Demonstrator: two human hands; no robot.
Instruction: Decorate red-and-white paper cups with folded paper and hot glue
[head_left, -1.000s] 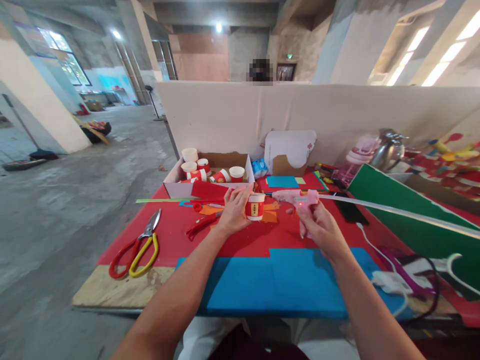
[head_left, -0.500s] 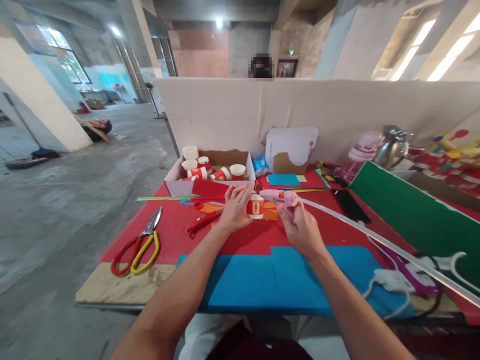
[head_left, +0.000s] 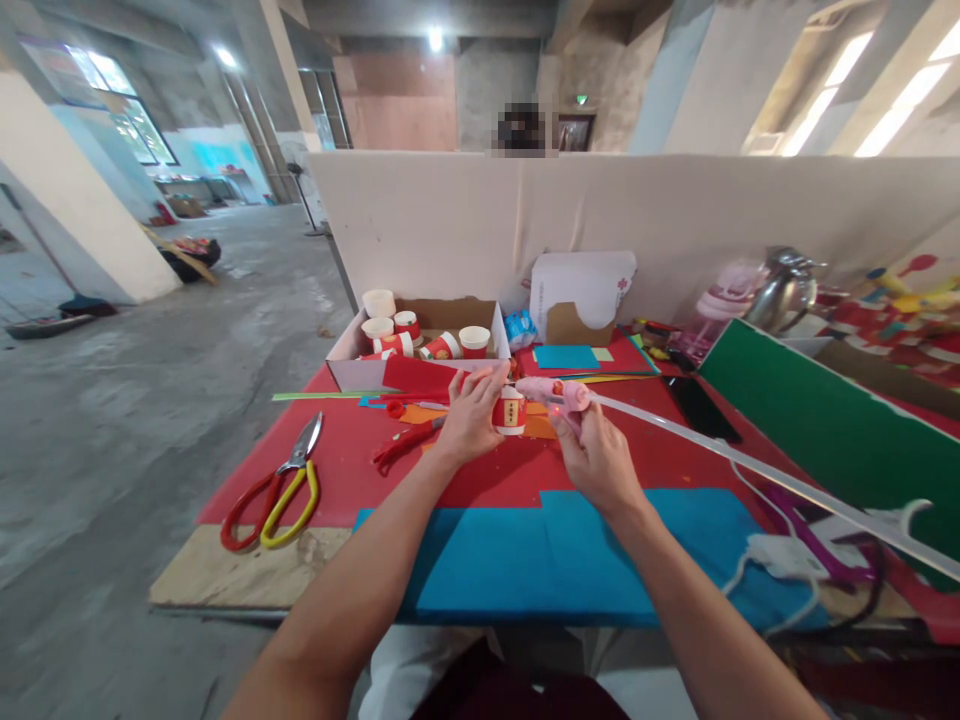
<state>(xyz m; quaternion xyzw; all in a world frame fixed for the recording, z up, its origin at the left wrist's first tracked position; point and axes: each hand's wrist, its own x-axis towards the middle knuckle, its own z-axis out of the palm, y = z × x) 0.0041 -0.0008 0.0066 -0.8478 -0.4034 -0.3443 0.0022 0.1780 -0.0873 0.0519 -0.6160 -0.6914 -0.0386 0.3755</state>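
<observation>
My left hand (head_left: 475,413) is closed round the left side of a red and white paper cup (head_left: 511,412) above the red table cover. In my right hand (head_left: 598,450) is a pink hot glue gun (head_left: 556,391), its small light glowing red. The gun's nozzle points left at the cup's upper edge; I cannot tell whether it touches. A long clear glue stick (head_left: 720,450) runs out of the gun's back toward the lower right. Orange paper (head_left: 540,425) lies behind and under the cup. Red-handled pliers (head_left: 405,445) rest left of my left hand.
Large scissors (head_left: 289,480) with red and yellow handles lie at the left. Behind, a cardboard box (head_left: 352,375) holds several paper cups. Blue sheets (head_left: 525,560) cover the front edge. On the right are a phone (head_left: 697,408), a green board (head_left: 817,430) and white cables (head_left: 787,555).
The glue gun in my right hand has shifted slightly left, its nozzle now nearer the cup's rim. My left hand keeps its hold on the cup.
</observation>
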